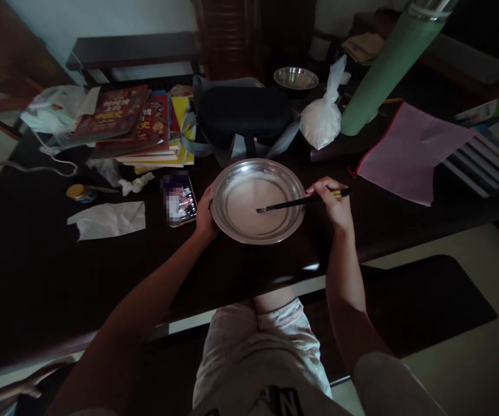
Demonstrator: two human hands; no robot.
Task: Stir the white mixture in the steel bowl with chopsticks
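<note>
A phone (180, 199) lay on the dark table (37, 271), near crumpled paper (107, 220) and a small jar (80, 192). Behind were stacked books (137, 124), a black case (243, 115), a white bag (322, 118), perhaps of flour, and a pink folder (409, 150).

We see a silver plate (258, 201) holding pale whitish liquid, and black chopsticks (301, 201) with yellowish ends. The desk (37, 271) is very dark brown. Red and yellow books (137, 124), a pink folder (409, 150) edged in red, a green cylinder (383, 69), a white tissue (107, 219).
</note>
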